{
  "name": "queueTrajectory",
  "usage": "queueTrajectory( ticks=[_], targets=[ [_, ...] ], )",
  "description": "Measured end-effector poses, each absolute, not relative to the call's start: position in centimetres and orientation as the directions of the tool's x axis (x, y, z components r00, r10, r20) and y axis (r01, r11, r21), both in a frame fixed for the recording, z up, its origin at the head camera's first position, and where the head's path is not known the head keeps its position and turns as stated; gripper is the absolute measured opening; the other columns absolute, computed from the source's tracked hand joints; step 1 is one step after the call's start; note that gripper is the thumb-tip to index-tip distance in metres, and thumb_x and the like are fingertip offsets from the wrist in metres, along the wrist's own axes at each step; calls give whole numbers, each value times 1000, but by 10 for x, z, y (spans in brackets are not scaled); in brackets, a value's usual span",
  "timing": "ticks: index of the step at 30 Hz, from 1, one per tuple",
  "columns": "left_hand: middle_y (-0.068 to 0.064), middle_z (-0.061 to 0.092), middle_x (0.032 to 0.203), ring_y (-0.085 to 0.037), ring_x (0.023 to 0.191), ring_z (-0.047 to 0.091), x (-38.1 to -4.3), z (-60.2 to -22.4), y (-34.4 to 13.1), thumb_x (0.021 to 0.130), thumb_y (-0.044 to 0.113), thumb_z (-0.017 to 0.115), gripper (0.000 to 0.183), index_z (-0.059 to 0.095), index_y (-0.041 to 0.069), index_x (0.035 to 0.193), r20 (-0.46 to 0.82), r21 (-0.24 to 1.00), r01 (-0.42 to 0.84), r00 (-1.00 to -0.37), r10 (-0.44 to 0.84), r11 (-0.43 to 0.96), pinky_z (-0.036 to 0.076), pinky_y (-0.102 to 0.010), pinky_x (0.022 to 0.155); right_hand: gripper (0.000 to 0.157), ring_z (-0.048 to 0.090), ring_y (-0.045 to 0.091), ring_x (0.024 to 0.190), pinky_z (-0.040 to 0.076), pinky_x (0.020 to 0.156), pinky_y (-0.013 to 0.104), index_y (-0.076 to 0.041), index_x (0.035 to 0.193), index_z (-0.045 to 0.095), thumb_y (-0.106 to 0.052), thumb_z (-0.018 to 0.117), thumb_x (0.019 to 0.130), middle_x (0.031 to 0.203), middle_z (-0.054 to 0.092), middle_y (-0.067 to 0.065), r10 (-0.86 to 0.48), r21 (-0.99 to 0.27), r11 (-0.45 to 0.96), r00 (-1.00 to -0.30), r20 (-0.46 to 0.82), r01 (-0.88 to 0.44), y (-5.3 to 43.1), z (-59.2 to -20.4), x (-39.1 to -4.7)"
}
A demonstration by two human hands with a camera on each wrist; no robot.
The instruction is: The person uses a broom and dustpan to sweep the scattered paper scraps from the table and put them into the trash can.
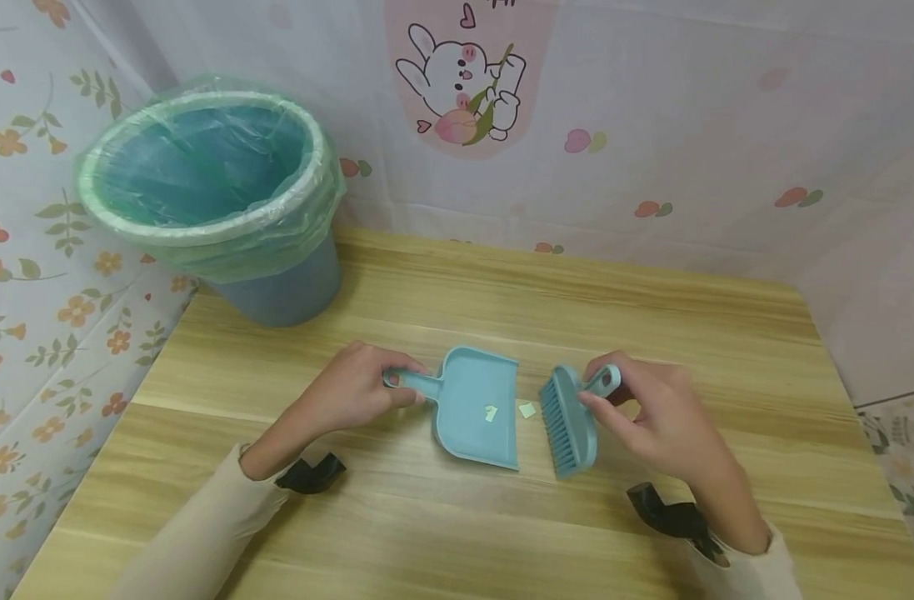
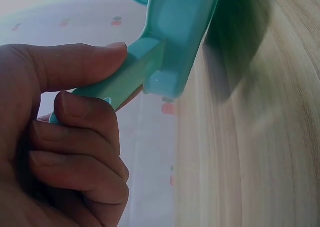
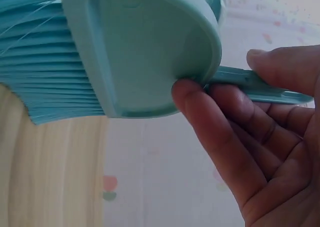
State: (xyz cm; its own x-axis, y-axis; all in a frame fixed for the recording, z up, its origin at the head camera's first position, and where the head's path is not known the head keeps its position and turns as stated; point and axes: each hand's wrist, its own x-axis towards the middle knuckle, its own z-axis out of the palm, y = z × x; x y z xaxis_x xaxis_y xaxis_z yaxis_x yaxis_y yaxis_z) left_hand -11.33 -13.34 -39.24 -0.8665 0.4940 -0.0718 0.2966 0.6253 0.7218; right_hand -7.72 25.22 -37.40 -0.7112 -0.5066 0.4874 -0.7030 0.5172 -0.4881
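In the head view a light blue dustpan [image 1: 471, 433] lies at the middle of the table, its wide edge facing right. My left hand [image 1: 359, 387] grips its handle [image 2: 132, 67] between thumb and curled fingers. One small pale green scrap [image 1: 491, 413] lies in the pan, and another scrap [image 1: 527, 410] rests on the wood just off its lip. To the right, my right hand [image 1: 655, 412] pinches the handle of a matching small brush [image 1: 576, 421]. Its bristles [image 3: 55, 67] point left, towards the scraps and the pan.
A blue bin [image 1: 284, 287] lined with a green plastic bag [image 1: 307, 225] stands at the table's back left corner. Patterned cloth [image 1: 651, 125] hangs behind the wooden table [image 1: 442, 533]. A black wrist mount [image 1: 666, 512] shows under each forearm.
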Motion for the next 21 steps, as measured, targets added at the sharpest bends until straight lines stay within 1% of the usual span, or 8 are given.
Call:
queueTrajectory(
  ticks=[3, 5, 7, 10, 15, 18, 21],
  targets=[
    [11, 62, 70, -8, 56, 40, -113, -392, -132, 91, 15, 88, 23, 87, 10, 113, -69, 718, 300, -867, 493, 628, 35, -27, 55, 14, 76, 9, 78, 62, 67, 22, -7, 112, 70, -15, 78, 103, 94, 76, -4, -512, -526, 475, -708, 486, -705, 246, -377, -77],
    [11, 60, 68, -8, 56, 40, -113, -392, -130, 91, 15, 88, 23, 87, 10, 114, -73, 714, 298, -868, 491, 633, 35, -27, 54, 18, 76, 9, 79, 62, 68, 22, -6, 112, 70, -7, 81, 98, 94, 76, -4, -507, -543, 452, -704, 496, -708, 242, -379, -78],
    [11, 59, 68, -7, 55, 39, -113, -392, -130, 92, 15, 88, 23, 87, 10, 114, -77, 712, 294, -869, 488, 637, 35, -27, 54, 21, 76, 10, 80, 62, 70, 22, -5, 112, 71, -2, 82, 95, 95, 76, -2, -499, -559, 433, -705, 505, -707, 240, -381, -78],
    [10, 60, 69, -7, 55, 39, -113, -392, -130, 92, 15, 87, 23, 87, 10, 114, -83, 715, 290, -868, 489, 637, 35, -27, 54, 19, 75, 10, 80, 62, 71, 21, -3, 112, 70, -3, 81, 96, 94, 76, 1, -478, -553, 432, -701, 529, -712, 241, -381, -78],
    [10, 59, 68, -7, 55, 38, -111, -389, -132, 92, 12, 86, 23, 86, 9, 114, -85, 725, 288, -864, 497, 625, 33, -26, 53, 15, 75, 9, 75, 61, 69, 21, -1, 110, 70, -13, 76, 103, 89, 75, -1, -465, -499, 489, -698, 544, -715, 251, -377, -78],
    [10, 55, 65, -7, 54, 36, -111, -387, -132, 91, 12, 86, 24, 86, 9, 115, -83, 720, 296, -862, 500, 628, 32, -26, 53, 14, 75, 7, 74, 61, 66, 21, -4, 109, 69, -17, 74, 105, 89, 74, -4, -487, -470, 528, -706, 514, -707, 251, -374, -76],
    [10, 51, 63, -6, 54, 36, -111, -387, -131, 91, 12, 86, 23, 87, 9, 114, -82, 710, 300, -863, 498, 637, 31, -25, 53, 12, 74, 6, 77, 61, 66, 22, -7, 110, 69, -17, 74, 105, 93, 74, -7, -514, -476, 531, -713, 477, -701, 245, -372, -75]
  ],
)
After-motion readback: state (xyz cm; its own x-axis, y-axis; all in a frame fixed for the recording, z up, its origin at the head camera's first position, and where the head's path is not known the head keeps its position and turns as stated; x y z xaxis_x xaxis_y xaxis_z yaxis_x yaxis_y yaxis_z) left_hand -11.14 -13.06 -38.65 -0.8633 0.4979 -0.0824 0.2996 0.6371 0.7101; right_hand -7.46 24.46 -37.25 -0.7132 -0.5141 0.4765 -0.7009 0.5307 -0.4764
